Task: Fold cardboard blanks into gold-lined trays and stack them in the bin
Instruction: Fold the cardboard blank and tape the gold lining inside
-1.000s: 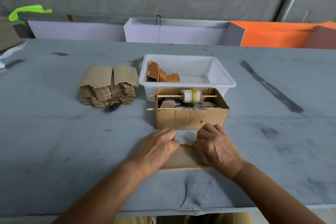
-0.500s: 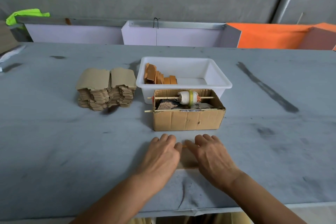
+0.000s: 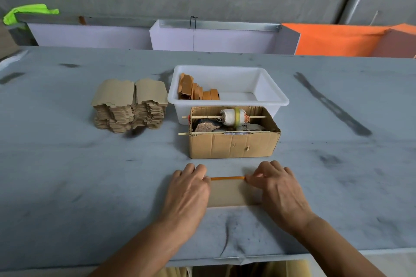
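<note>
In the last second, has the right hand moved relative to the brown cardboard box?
Yes. The right hand has slid rightward along the cardboard blank, from under the brown cardboard box's middle toward its right end.

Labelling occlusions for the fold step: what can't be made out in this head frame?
- Flat brown cardboard blank: both ends hidden under the left hand and right hand; fold state there is unclear.
- Left hand's fingertips: curled out of sight, so the grip is unclear.
- Orange-brown folded trays in the white plastic bin: too small to count.
- Open brown cardboard box: the near wall hides the lower contents.
</note>
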`<state>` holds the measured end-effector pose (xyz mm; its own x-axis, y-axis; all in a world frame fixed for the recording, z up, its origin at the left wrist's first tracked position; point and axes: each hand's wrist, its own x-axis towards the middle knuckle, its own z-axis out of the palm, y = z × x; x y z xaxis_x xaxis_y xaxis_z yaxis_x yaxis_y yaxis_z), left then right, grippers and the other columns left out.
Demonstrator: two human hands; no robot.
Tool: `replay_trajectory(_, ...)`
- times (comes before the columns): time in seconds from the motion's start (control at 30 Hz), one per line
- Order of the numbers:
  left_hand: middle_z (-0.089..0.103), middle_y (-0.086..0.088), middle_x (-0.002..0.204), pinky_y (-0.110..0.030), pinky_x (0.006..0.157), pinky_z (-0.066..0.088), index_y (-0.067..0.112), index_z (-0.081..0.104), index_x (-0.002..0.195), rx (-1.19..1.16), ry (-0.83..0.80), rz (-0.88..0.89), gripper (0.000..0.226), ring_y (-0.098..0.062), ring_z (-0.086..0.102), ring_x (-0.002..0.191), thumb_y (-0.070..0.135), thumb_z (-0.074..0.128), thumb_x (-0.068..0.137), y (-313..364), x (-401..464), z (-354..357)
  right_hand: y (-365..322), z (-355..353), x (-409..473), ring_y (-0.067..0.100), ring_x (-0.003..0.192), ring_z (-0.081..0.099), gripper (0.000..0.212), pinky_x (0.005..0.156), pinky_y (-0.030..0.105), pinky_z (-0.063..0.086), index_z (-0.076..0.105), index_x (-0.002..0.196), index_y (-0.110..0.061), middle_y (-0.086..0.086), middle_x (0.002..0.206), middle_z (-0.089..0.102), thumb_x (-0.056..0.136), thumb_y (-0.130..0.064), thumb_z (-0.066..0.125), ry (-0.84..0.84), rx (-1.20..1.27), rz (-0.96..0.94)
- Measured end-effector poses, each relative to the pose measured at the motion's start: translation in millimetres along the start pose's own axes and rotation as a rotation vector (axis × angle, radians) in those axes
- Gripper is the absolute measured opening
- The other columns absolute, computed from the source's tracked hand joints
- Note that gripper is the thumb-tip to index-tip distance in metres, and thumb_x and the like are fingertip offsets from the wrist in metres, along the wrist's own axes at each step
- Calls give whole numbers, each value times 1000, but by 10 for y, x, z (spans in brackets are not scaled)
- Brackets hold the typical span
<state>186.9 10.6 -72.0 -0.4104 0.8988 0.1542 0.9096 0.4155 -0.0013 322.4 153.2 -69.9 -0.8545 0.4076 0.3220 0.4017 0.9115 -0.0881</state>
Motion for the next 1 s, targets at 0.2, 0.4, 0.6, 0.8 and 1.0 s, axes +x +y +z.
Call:
replay_trajectory(0.2,46,13,121,-23,94,34,21,57,125,-179,74,-23,44,-9,39,108,3,42,89,-76,-109,33,6,31,-78,28,89,58,26,69,36,45,72,102,-19,7,100,63,79,-7,66,-21,51,8)
replay_trajectory(0.4,50,13,121,-22,96,35,22,54,130,-264,117,18,42,-8,41,110,12,44,90,-111,-167,57,-19,-95,-279,18,82,59,18,65,36,50,72,92,-22,-5,92,64,75,-26,70,16,300,-155)
replay_trajectory(0.6,65,6,102,-32,84,43,18,66,110,-280,173,56,58,-18,56,97,60,36,84,-96,-195,-11,13,-88,-264,21,73,59,8,62,38,51,71,73,-13,-1,81,65,74,-5,73,-11,363,-132)
replay_trajectory(0.8,65,-2,95,-29,78,40,14,69,83,-258,320,271,30,-21,61,85,26,86,61,-84,-199,-126,67,-155,-148,7,78,56,9,69,19,43,69,77,-14,-7,81,62,84,-9,68,-149,597,3)
replay_trajectory(1.0,59,-1,66,-32,72,50,9,70,74,-34,460,453,9,-19,56,63,1,69,77,-37,-130,-133,94,-176,-89,-6,68,51,26,61,7,35,60,72,-30,-13,66,55,88,-10,63,-201,643,72)
